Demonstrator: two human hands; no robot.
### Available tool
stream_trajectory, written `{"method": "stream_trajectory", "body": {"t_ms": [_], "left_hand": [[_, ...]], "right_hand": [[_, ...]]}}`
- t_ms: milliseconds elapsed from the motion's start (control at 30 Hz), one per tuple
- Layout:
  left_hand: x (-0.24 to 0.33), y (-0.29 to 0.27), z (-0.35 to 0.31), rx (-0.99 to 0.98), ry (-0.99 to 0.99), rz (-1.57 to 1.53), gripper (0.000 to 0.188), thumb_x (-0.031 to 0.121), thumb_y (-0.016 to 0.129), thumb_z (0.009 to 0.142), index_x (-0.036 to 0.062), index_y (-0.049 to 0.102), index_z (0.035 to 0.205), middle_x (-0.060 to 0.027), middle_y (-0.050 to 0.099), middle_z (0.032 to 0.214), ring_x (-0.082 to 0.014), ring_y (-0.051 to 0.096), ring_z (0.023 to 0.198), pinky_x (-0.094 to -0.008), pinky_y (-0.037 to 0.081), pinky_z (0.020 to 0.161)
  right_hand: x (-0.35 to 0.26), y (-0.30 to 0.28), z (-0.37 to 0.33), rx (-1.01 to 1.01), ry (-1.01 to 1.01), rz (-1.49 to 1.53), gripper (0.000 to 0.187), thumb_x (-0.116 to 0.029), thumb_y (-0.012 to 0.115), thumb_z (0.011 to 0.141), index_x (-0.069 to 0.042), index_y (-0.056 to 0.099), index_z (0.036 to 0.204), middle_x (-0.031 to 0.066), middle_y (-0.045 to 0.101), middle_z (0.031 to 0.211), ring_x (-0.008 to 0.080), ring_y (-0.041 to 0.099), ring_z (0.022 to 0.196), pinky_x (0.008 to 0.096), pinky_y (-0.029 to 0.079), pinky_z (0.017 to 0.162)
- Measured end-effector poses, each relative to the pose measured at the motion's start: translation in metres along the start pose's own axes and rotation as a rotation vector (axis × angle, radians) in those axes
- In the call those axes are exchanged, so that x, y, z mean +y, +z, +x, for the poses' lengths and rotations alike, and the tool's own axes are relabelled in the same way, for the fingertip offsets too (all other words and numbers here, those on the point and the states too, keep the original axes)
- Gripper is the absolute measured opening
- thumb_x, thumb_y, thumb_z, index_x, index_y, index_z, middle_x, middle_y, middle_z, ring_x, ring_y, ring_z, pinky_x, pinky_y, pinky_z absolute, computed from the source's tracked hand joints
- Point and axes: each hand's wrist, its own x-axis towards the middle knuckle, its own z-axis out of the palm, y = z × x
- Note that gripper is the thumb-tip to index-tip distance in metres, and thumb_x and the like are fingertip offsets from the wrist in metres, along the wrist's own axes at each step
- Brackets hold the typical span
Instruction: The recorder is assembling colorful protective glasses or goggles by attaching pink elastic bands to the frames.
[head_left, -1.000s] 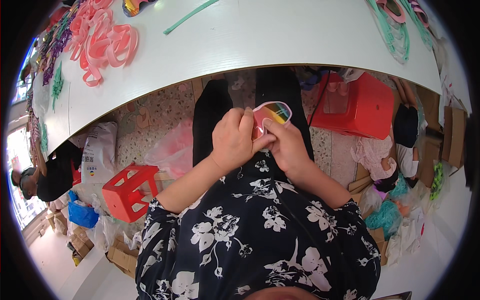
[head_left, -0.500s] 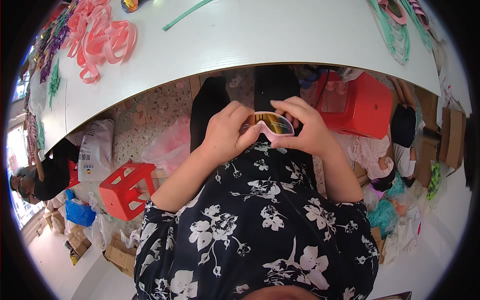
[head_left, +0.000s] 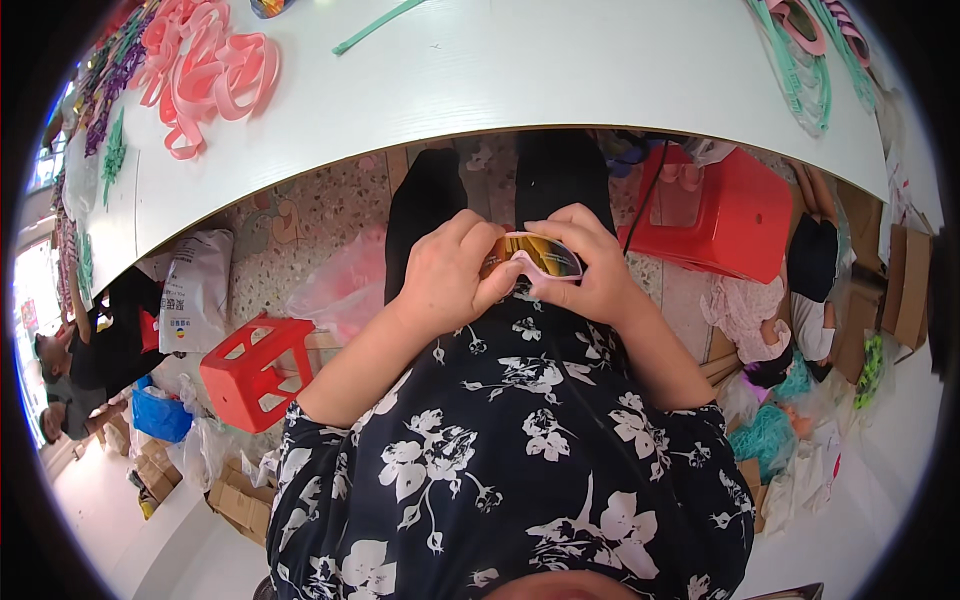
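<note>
Pink-framed goggles [head_left: 552,254] with a yellow-orange mirrored lens are held between my two hands, above my lap. My left hand [head_left: 447,268] is closed round one end, its thumb along the lower rim by the nose notch. The other end is gripped by my right hand [head_left: 592,264], fingers on the top edge and thumb under the frame. Both ends of the goggles are partly hidden by my fingers.
Ahead curves the edge of a white table [head_left: 420,90]. Pink straps [head_left: 215,75] lie heaped at its left, a green strap [head_left: 375,25] in the middle, green-strapped goggles [head_left: 800,70] at right. Red stools [head_left: 720,215] stand either side; other people sit at both sides.
My right hand has moved in a little toward the left, and its fingers now close down on the goggles' top edge. My left hand keeps its hold.
</note>
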Motion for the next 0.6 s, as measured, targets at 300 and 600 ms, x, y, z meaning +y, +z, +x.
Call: {"method": "stream_trajectory", "body": {"t_ms": [300, 600], "left_hand": [[-0.003, 0.008, -0.003, 0.032, 0.072, 0.018, 0.038, 0.038, 0.071, 0.086, 0.0030, 0.066, 0.099, -0.0099, 0.060, 0.088, -0.0278, 0.064, 0.073, -0.0375, 0.053, 0.062], [0.008, 0.007, -0.007, 0.017, 0.007, -0.009, 0.033, 0.032, 0.068, 0.087, 0.0020, 0.063, 0.100, -0.0106, 0.059, 0.087, -0.0289, 0.063, 0.073, -0.0385, 0.052, 0.063]], "right_hand": [[-0.001, -0.014, -0.008, -0.107, 0.225, 0.143, 0.057, -0.028, 0.085, 0.074, 0.001, 0.068, 0.120, 0.0104, 0.059, 0.104, 0.0190, 0.059, 0.095, 0.0293, 0.048, 0.083], [0.009, 0.021, -0.018, 0.184, 0.047, 0.012, 0.044, -0.031, 0.082, 0.081, -0.001, 0.068, 0.109, 0.0085, 0.058, 0.096, 0.0187, 0.059, 0.086, 0.0301, 0.049, 0.076]]}}
